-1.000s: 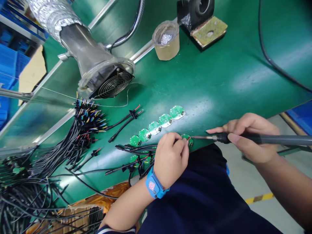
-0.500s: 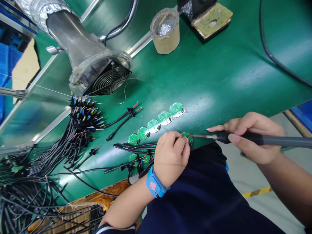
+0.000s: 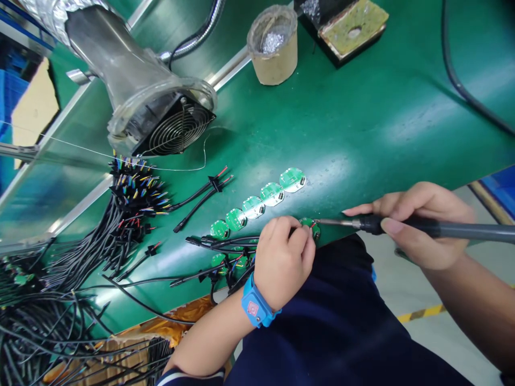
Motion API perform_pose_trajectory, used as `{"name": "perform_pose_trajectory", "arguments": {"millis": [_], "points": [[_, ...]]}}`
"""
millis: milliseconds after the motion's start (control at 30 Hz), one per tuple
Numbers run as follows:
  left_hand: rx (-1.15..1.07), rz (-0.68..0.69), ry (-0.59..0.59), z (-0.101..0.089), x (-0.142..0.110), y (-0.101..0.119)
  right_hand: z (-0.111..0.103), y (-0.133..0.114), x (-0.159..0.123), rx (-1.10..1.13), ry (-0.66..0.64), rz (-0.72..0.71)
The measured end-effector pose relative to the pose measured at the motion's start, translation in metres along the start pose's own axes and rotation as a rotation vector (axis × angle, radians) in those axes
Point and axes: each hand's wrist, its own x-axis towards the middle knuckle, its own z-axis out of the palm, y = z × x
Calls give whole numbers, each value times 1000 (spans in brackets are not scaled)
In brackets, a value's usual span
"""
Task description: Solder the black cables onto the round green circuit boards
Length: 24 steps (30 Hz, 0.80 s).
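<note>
My left hand (image 3: 284, 260), with a blue wrist strap (image 3: 256, 306), is closed in a pinch on a thin red and black wire held against a small round green circuit board (image 3: 311, 226) at the table's near edge. My right hand (image 3: 418, 220) grips a black soldering iron (image 3: 422, 227) like a pen. Its metal tip touches that board. A row of several round green boards (image 3: 257, 205) lies just beyond my left hand on the green table (image 3: 362, 118).
A fume extractor fan (image 3: 175, 126) on a foil duct stands at the back left. A taped cup with solder scraps (image 3: 274, 45) and an iron stand with a sponge (image 3: 352, 27) are at the back. Black wire bundles (image 3: 120, 225) lie at the left.
Both hands stay on the same board with the iron tip at it. The view has shifted slightly, so the things at the back sit higher in the frame.
</note>
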Motion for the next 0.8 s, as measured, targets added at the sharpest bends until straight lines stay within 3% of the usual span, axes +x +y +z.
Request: {"name": "perform_pose_trajectory", "arguments": {"millis": [367, 700, 800], "points": [[77, -55, -15, 3, 1, 4, -2, 1, 0, -23, -72, 13], [86, -82, -59, 3, 5, 5, -4, 0, 0, -19, -61, 47], [70, -91, -68, 1, 6, 5, -4, -1, 2, 54, 15, 68]]}}
